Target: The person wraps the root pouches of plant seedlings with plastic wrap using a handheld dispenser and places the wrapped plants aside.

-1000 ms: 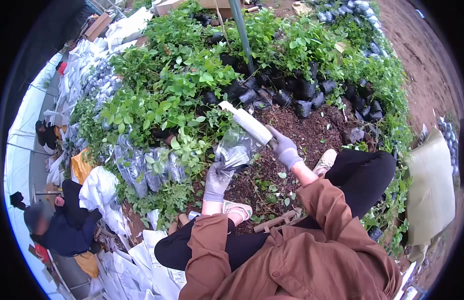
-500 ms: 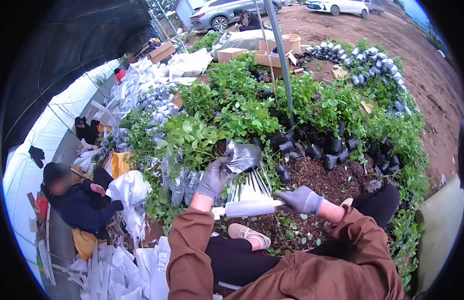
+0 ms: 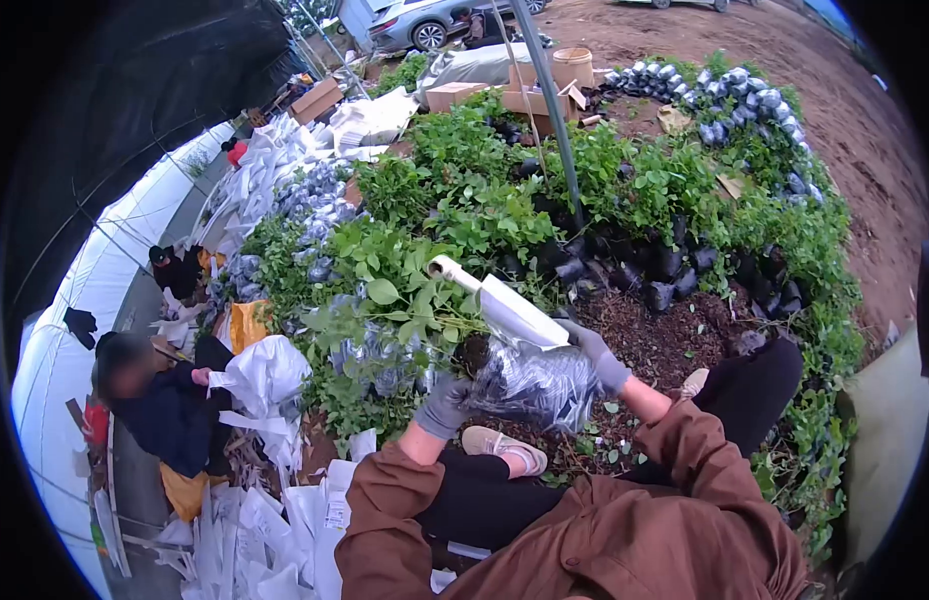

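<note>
My left hand, in a grey glove, is closed on the near left side of a bundle of seedlings. Dark root bags make up the bundle, with shiny clear film around them, and leafy stems point away to the upper left. In my gloved right hand is the lower end of a roll of stretch film. The roll slants over the bundle, its bare core end up and to the left. Film joins the roll to the bundle. My right fingers are partly hidden behind the roll.
Leafy bagged seedlings spread ahead, around a metal pole. Film-wrapped bundles stand left of my hands. A person sits at the left beside white sheets. Cardboard boxes and a bucket stand farther back.
The film roll has swung from level below the bundle to slanting above it. My left hand and the bundle have come lower and nearer; my right hand has risen slightly.
</note>
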The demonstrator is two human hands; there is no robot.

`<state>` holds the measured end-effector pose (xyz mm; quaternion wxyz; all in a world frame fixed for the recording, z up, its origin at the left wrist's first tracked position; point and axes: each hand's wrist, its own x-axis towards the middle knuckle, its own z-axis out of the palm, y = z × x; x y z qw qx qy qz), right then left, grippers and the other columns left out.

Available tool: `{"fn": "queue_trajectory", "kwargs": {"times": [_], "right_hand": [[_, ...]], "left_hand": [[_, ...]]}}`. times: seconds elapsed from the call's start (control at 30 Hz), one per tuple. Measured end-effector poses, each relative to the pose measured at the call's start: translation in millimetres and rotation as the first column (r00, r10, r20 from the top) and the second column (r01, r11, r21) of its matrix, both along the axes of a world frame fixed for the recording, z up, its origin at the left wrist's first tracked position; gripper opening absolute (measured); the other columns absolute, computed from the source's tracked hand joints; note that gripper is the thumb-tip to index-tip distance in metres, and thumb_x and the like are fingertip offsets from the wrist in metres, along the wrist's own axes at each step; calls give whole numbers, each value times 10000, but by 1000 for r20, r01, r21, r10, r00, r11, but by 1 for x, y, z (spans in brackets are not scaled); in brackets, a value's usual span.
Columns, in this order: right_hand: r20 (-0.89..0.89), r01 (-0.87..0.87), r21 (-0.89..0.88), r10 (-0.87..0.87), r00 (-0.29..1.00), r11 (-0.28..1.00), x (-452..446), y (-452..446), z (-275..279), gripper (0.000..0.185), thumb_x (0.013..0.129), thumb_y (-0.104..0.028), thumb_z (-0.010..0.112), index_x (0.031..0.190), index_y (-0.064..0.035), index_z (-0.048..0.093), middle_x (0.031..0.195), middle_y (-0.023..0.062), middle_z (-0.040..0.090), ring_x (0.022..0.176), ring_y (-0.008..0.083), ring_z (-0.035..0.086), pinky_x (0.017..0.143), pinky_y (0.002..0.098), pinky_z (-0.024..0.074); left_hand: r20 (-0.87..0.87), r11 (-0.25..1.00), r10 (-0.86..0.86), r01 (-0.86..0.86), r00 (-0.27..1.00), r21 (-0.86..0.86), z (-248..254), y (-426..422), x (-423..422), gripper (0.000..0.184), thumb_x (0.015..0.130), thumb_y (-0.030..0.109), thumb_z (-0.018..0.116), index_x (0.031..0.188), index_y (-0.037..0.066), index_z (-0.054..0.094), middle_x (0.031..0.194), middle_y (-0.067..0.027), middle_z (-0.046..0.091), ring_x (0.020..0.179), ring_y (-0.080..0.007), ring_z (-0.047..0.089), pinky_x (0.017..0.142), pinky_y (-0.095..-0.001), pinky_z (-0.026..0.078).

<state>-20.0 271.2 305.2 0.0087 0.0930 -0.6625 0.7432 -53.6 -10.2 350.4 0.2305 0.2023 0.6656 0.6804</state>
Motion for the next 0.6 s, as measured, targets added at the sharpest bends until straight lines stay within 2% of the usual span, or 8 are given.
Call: {"fn": "queue_trajectory", "kwargs": {"times": [0.07, 0.13, 0.2, 0.27, 0.33, 0.37, 0.47, 0.6], "right_hand": [[-5, -62, 333, 67, 998, 941, 17, 4, -8, 488, 847, -144, 570, 1299, -32, 424, 1110, 111, 573, 957, 208, 560, 840, 315, 440], [-17, -91, 642, 132, 991, 761, 14, 17, -3, 495, 849, -212, 558, 1307, -81, 425, 1007, 132, 603, 847, 269, 591, 749, 356, 467], [22, -132, 859, 220, 975, 495, 16, 15, -4, 503, 850, -280, 546, 1315, -129, 425, 904, 154, 633, 737, 330, 621, 658, 398, 494], [-168, 1, 868, 291, 942, 497, 40, 33, 47, 551, 847, -297, 537, 1347, -157, 353, 725, 167, 611, 595, 346, 587, 535, 425, 456], [-336, 113, 891, 474, 814, 439, 50, 49, 65, 648, 829, -327, 571, 1391, -178, 286, 721, 141, 622, 589, 305, 602, 495, 397, 449], [-447, 182, 841, 465, 764, 510, 57, 54, 76, 671, 781, -286, 649, 1365, -146, 348, 774, 112, 642, 595, 282, 614, 482, 371, 447], [-602, 310, 539, 101, 792, 783, 68, 61, 89, 666, 729, -196, 714, 1313, -72, 418, 855, 113, 651, 620, 274, 627, 498, 344, 462], [-528, 505, 60, -402, 748, 861, 43, 41, 61, 614, 791, -48, 618, 1347, 8, 363, 1179, 150, 581, 1025, 196, 591, 855, 280, 456]], "left_hand": [[-14, 989, -66, 63, 998, -134, -41, -9, -15, 512, 803, 155, 488, 1302, 67, 418, 1237, -112, 526, 1089, -257, 536, 959, -427, 423], [93, 999, -40, 37, 995, 30, -19, 7, -23, 482, 804, 164, 516, 1271, 73, 439, 1199, -91, 552, 1061, -204, 553, 958, -384, 422], [-234, 980, -120, 78, 965, -184, 16, 1, -32, 438, 794, 160, 579, 1211, 74, 476, 1125, -60, 599, 1011, -141, 583, 939, -327, 431], [-639, 912, -180, -116, 748, -392, 51, -12, -34, 423, 739, 51, 698, 1121, 70, 516, 1026, -31, 649, 966, -111, 612, 937, -295, 423], [-737, 820, -463, -77, 492, -567, 109, -4, -33, 391, 773, 113, 674, 1135, 65, 535, 1066, -39, 642, 986, -124, 607, 910, -321, 449], [-727, 671, -638, -280, 254, -687, 103, -10, -40, 355, 780, 145, 669, 1109, 56, 569, 1091, -55, 634, 1002, -160, 606, 866, -346, 480], [-533, 914, -172, -68, 828, -401, 2, -48, -84, 389, 755, 165, 688, 1104, 62, 548, 1099, -103, 622, 989, -158, 608, 849, -343, 492], [-566, 648, -543, -118, 620, -752, 66, -22, 4, 425, 786, 144, 641, 1184, 64, 514, 1183, -99, 568, 1095, -191, 535, 951, -347, 406]]}}
